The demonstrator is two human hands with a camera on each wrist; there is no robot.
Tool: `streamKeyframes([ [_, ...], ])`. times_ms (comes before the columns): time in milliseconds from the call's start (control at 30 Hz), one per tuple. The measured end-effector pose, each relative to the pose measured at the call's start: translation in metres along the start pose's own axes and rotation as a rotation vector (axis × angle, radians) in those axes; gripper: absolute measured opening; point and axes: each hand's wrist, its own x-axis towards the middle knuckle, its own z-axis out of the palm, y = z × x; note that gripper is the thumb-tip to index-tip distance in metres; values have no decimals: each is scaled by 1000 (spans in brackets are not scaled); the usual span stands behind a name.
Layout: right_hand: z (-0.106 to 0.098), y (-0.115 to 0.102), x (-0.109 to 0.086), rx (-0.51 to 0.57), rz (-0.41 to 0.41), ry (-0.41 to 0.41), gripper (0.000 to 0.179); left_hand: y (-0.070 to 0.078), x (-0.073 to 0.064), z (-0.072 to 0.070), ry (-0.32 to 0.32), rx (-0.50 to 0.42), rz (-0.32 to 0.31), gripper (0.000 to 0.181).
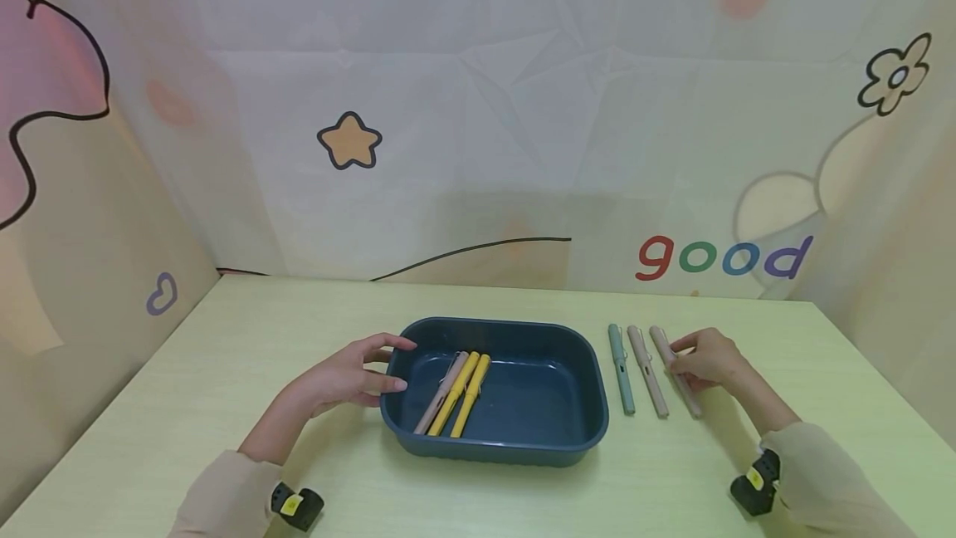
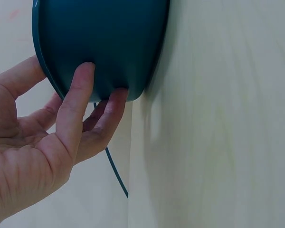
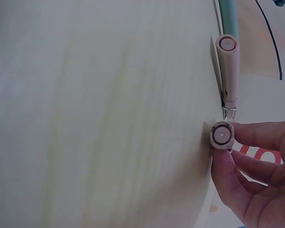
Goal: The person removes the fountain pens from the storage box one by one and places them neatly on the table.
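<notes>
Pale tabletop point(image 1: 351, 498): right fingers point(image 1: 689, 341) pinch the rightmost pen point(image 1: 663, 347) — best lifted clear of 2 others point(image 1: 647, 372); spread left fingers point(image 1: 383, 343) touch the tray point(image 1: 530, 401).

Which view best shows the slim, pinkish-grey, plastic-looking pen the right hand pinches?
Head view: the slim, pinkish-grey, plastic-looking pen shows both ends, its middle partly behind the right hand. The right wrist view shows mainly its round end; the left wrist view, none of it.

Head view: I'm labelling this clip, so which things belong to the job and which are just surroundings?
Likely part of the job: blue tray, two yellow pens, three pinkish pens, teal pen, left hand, right hand.

Likely surroundings: printed backdrop, tabletop, wrist cameras.
</notes>
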Motion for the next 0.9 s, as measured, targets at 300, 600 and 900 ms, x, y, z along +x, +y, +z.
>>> streamKeyframes([
  [300, -2, 5, 2, 35, 30, -32, 45, 0, 0, 0, -6, 0, 4, 56],
  [600, -5, 6, 1, 61, 30, -60, 45, 0, -1, -1, -25, -21, 18, 56],
  [900, -9, 6, 0, 97, 42, -86, 46, 0, -1, -2, -36, -36, 20, 56],
])
